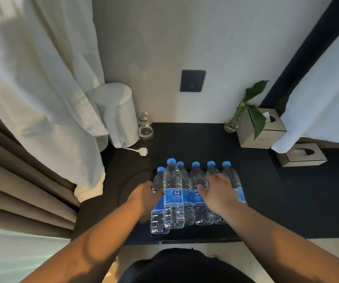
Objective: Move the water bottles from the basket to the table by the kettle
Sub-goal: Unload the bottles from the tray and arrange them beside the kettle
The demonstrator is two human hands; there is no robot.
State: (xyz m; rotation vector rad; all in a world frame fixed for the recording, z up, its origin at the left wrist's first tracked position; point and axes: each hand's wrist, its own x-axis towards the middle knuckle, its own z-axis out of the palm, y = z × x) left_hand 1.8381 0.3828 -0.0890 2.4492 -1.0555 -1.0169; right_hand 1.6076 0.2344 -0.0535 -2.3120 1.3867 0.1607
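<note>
Water bottles [173, 201] (six) stand on table [266, 201]; left hand [144, 198] grips one, right hand [218, 190] splayed atop others

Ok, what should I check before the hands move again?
1. Six bottles upright on the table: ok.
2. Left hand curled round the leftmost bottle: ok.
3. Right hand gripping: not ok, fingers lie spread across bottles.
4. Kettle and its loose plug apart from bottles: ok.
5. Basket emptied: cannot tell, out of view.
</note>
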